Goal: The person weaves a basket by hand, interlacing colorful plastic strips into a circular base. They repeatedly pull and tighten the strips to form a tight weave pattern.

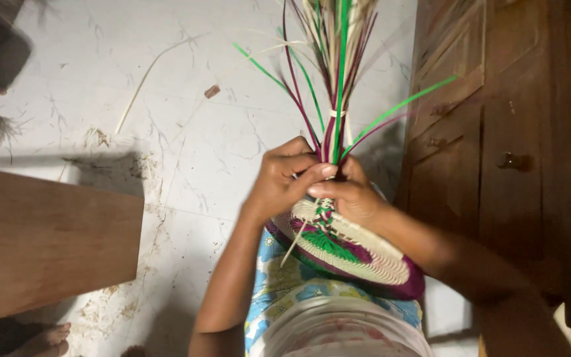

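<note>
In the middle of the frame, the left hand [284,180] and right hand [350,193] both squeezed a bundle of green, purple and tan straw strips [336,79], just above a round woven mat [351,250] on the lap.

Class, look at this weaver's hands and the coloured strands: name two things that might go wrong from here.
1. Both hands pinch the bundle of green, purple and pale strands at one spot; a slip might loosen the weave.
2. The round woven piece rests tilted on the lap, so it might slide off.
</note>
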